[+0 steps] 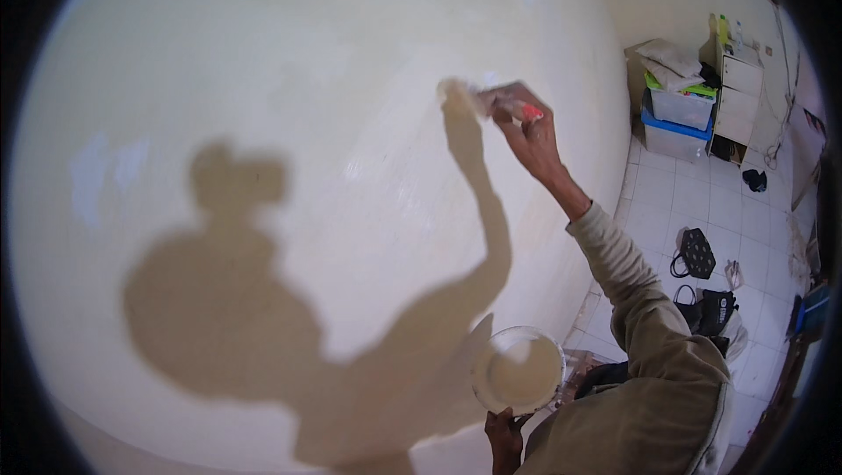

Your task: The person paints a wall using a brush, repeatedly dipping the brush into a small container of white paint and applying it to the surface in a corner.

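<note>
My right hand (526, 126) is raised at the upper middle, closed around a paintbrush (531, 112) whose handle end is red. The brush head is blurred and lies at or close to the pale wall (368, 100); whether it touches cannot be told. Low in the view, my left hand (505, 435) grips the near rim of a round white tub (483, 388), tilted so its inside shows. Cream-coloured paint (523, 376) lies in the tub. Some patches of the wall look whiter than the rest.
Shadows of my head and arm fall on the wall. At the upper right, stacked plastic boxes (674, 139) bearing pillows (671, 57) stand beside a white drawer cabinet (737, 97). Bags, including a dark patterned one (697, 253), lie on the tiled floor (648, 225). Cables hang at the far right.
</note>
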Motion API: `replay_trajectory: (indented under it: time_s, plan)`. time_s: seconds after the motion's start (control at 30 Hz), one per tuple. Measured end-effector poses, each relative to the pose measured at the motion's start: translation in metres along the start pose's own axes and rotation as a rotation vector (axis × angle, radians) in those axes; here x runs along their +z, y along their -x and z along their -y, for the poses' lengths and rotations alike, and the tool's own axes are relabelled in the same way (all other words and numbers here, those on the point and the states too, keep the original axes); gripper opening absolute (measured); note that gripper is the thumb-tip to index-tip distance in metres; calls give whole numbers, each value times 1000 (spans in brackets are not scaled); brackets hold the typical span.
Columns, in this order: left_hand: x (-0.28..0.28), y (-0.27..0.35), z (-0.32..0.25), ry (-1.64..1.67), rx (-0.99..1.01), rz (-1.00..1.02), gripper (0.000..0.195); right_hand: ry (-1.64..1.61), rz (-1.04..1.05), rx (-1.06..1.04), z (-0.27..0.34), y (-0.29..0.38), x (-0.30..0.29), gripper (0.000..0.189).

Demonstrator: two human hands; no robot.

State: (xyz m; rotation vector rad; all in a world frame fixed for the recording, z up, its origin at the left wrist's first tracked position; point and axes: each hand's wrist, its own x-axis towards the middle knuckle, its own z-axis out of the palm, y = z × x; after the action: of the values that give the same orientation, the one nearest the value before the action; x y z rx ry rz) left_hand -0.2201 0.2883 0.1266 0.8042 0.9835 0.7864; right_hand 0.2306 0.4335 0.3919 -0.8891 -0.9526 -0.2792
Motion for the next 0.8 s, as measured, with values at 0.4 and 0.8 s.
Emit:
replay_trajectory:
  time_s: [0.4, 0.8]
  plan:
    - [10, -17, -7, 117, -52, 4, 43, -213, 595, -244, 108, 101, 77, 32]
    - [8, -11, -9, 53, -57, 8, 49, 264, 446, -520, 72, 11, 39, 33]
